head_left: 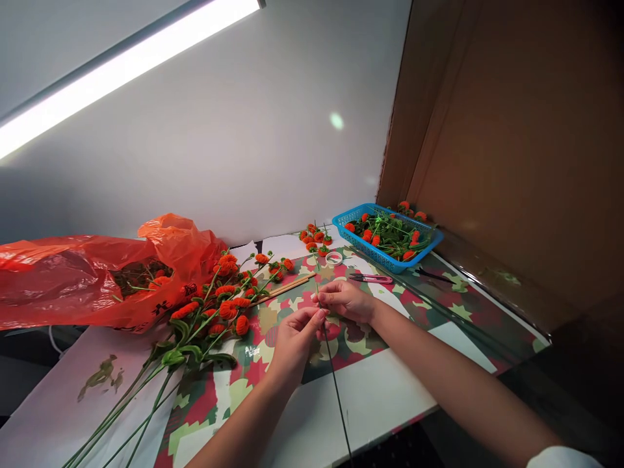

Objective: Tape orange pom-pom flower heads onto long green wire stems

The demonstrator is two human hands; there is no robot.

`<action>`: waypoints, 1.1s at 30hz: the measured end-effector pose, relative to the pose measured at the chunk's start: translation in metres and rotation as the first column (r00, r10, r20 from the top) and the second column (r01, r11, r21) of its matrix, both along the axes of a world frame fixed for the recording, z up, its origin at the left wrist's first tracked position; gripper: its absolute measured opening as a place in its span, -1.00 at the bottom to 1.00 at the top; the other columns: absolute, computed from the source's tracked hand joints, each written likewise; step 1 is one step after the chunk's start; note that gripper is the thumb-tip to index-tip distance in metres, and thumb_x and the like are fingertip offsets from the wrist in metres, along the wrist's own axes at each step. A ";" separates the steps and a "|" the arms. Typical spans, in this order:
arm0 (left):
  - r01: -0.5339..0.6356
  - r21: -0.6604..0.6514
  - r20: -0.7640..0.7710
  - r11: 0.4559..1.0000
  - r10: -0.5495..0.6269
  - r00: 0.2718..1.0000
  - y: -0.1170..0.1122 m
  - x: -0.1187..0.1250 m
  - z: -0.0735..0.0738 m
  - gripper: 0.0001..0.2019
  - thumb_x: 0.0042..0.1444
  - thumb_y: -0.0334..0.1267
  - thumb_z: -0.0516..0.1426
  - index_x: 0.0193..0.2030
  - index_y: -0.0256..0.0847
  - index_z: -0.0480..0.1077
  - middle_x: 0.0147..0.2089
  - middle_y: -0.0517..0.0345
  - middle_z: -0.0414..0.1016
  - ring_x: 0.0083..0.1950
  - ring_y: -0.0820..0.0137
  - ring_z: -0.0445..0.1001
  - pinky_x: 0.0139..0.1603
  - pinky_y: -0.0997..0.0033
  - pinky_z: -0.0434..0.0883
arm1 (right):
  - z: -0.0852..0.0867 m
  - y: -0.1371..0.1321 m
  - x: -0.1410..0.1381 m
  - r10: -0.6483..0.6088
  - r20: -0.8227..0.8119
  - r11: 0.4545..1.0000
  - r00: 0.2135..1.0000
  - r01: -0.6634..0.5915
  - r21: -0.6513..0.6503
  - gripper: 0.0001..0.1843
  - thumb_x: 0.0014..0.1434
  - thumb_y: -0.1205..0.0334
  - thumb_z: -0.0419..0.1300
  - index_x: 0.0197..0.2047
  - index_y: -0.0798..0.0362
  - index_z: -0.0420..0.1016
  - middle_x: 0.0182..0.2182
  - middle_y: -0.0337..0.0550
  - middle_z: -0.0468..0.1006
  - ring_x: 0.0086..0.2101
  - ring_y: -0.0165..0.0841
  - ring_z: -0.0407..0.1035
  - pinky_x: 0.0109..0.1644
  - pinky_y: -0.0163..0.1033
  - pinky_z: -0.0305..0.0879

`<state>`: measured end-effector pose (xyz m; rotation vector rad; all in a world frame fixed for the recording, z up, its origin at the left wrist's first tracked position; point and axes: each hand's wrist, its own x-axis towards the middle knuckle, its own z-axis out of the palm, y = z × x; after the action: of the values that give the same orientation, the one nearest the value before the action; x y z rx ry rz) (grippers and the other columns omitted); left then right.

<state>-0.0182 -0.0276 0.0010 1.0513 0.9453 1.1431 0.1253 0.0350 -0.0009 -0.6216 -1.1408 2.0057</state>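
Observation:
Over the middle of the table, my left hand (pixel 298 330) and my right hand (pixel 347 301) are close together, fingertips pinched. Both grip a thin dark green stem (pixel 335 377), which runs down past the table's front edge. A narrow green tip rises just above my fingers; the details between the fingertips are too small to make out. Beyond the hands lie a white tape roll (pixel 334 258) and pink-handled thread snips (pixel 374 278). A pair of thin wooden sticks (pixel 285 288) rests left of my right hand. Finished-looking orange flowers on green stems (pixel 227 309) are bunched at the left.
A blue plastic basket (pixel 342 235) at the back right holds orange flower heads and greenery. Several small orange flowers (pixel 312 238) sit near the wall. An orange plastic bag (pixel 63 279) with more flowers lies at the left. Long thin stems stretch along the table's right side.

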 end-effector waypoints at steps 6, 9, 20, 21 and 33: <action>0.056 -0.105 0.112 0.993 -0.044 0.993 0.001 0.000 -0.003 -0.76 -0.06 -0.12 0.23 -0.34 -0.27 0.48 -0.50 0.17 0.43 -0.51 0.57 0.33 -0.48 0.62 0.28 | 0.002 0.000 0.001 0.048 -0.013 0.999 0.999 -0.048 -0.002 -0.70 -0.16 0.13 0.38 -0.45 0.21 0.51 -0.55 -0.24 0.46 -0.49 -0.52 0.30 -0.34 -0.36 0.15; 0.055 -0.096 0.062 0.994 -0.049 0.997 0.000 0.001 0.001 -0.74 -0.07 -0.10 0.23 -0.35 -0.28 0.48 -0.48 0.15 0.43 -0.47 0.53 0.37 -0.44 0.57 0.32 | 0.005 0.000 0.001 0.017 0.012 1.000 1.000 -0.018 0.019 -0.70 -0.18 0.13 0.39 -0.49 0.20 0.49 -0.60 -0.28 0.41 -0.52 -0.54 0.26 -0.38 -0.37 0.10; -0.329 0.304 -0.267 0.894 0.412 0.871 0.061 -0.020 0.021 -0.75 -0.06 -0.08 0.17 -0.37 -0.25 0.40 -0.47 0.19 0.39 -0.44 0.44 0.35 -0.41 0.47 0.32 | -0.004 0.006 -0.001 -0.003 0.056 0.992 0.998 -0.004 0.126 -0.70 -0.13 0.10 0.36 -0.44 0.19 0.52 -0.60 -0.27 0.39 -0.56 -0.56 0.16 -0.47 -0.36 -0.05; -0.266 0.397 -0.332 0.878 0.408 0.850 0.075 -0.016 0.026 -0.75 -0.05 -0.08 0.16 -0.35 -0.24 0.41 -0.43 0.16 0.42 -0.40 0.41 0.38 -0.37 0.44 0.33 | -0.003 0.005 0.000 0.011 0.045 0.991 0.999 -0.017 0.136 -0.70 -0.13 0.10 0.36 -0.45 0.19 0.52 -0.58 -0.25 0.42 -0.53 -0.54 0.20 -0.44 -0.35 -0.01; 0.827 0.463 -0.886 0.319 0.138 0.443 0.186 0.127 0.068 -0.84 0.02 -0.17 0.13 -0.31 -0.06 0.54 -0.21 0.05 0.50 -0.11 0.24 0.36 -0.03 0.27 0.22 | 0.000 0.015 0.019 0.135 -0.198 0.986 0.971 -0.113 0.119 -0.61 -0.35 0.06 0.44 -0.54 0.19 0.48 -0.51 -0.17 0.47 -0.41 -0.41 0.36 -0.23 -0.22 0.14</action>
<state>0.1087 0.1583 0.0694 2.8227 0.5295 0.5229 0.1443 0.0498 -0.0006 -0.2863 -1.1762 2.0431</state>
